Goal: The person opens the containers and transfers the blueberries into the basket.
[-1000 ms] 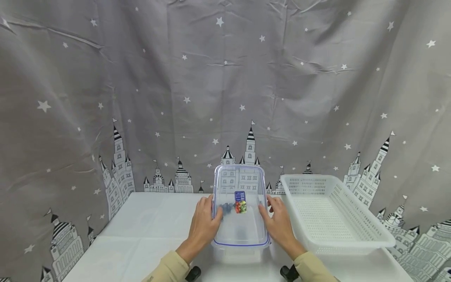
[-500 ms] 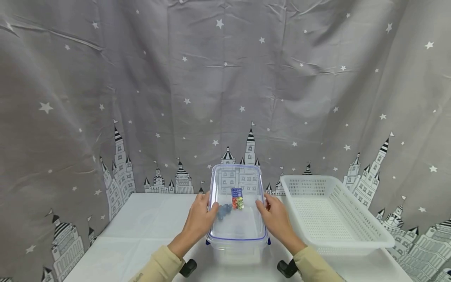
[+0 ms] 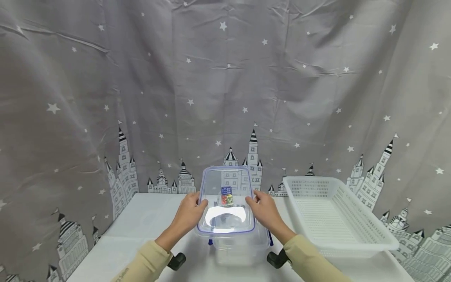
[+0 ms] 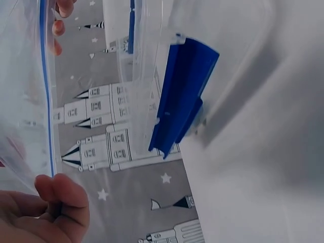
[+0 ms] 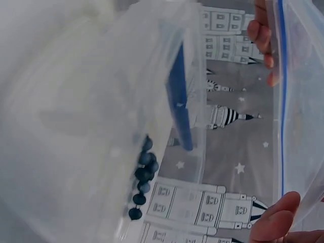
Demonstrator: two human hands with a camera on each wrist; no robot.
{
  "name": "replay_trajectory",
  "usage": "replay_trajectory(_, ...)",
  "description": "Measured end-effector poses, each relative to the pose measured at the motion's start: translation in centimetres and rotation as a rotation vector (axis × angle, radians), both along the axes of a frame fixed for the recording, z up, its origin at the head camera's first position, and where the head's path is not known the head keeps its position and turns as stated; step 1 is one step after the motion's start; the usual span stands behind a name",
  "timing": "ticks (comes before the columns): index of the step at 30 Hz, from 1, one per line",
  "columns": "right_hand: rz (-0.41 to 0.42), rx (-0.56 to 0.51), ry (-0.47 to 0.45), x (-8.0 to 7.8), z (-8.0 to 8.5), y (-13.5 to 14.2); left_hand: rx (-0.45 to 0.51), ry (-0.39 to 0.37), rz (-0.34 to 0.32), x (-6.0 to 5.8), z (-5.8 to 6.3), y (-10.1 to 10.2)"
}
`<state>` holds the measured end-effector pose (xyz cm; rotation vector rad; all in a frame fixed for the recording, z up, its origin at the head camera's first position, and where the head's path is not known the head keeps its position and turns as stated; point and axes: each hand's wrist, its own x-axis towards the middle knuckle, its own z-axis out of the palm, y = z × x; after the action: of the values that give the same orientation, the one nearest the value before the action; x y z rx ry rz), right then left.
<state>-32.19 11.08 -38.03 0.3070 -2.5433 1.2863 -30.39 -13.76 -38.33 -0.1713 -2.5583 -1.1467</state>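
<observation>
Both hands hold a clear plastic lid (image 3: 212,182) with a blue seal and a small fruit label (image 3: 226,196). My left hand (image 3: 189,211) pinches its left edge and my right hand (image 3: 265,210) the right edge. Tilted, the lid hangs above a clear plastic container (image 3: 243,250) and left of its middle. In the left wrist view a blue latch (image 4: 182,98) juts from the container's side; another latch (image 5: 178,96) shows in the right wrist view. A cluster of dark blue round berries (image 5: 144,174) is seen through the container's cloudy wall.
A white perforated basket (image 3: 347,246) stands on the white table (image 3: 151,215), to the right of the container. A grey curtain (image 3: 169,82) printed with stars and castles hangs behind the table.
Both hands have carried the lid leftward and up, and more of the container's right side shows below it. The container and basket have stayed in place.
</observation>
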Motion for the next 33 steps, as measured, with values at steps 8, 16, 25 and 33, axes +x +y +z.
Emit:
replay_trajectory(8, 0.056, -0.118, -0.189, -0.5, 0.7, -1.9, -0.003, -0.065, 0.007, -0.7, 0.2, -2.2)
replay_trajectory(16, 0.116, -0.085, -0.234, -0.8, 0.7, -4.2, 0.016, -0.163, 0.029, -0.7, 0.5, -4.7)
replay_trajectory(25, 0.198, -0.099, -0.299, -1.0, 0.4, -6.9, 0.111, -0.262, 0.034, -0.7, 0.1, -7.5)
replay_trajectory(33, 0.207, -0.122, -0.335, -1.3, 0.2, -9.1, 0.162, -0.29, 0.055, -0.7, -0.5, -9.8)
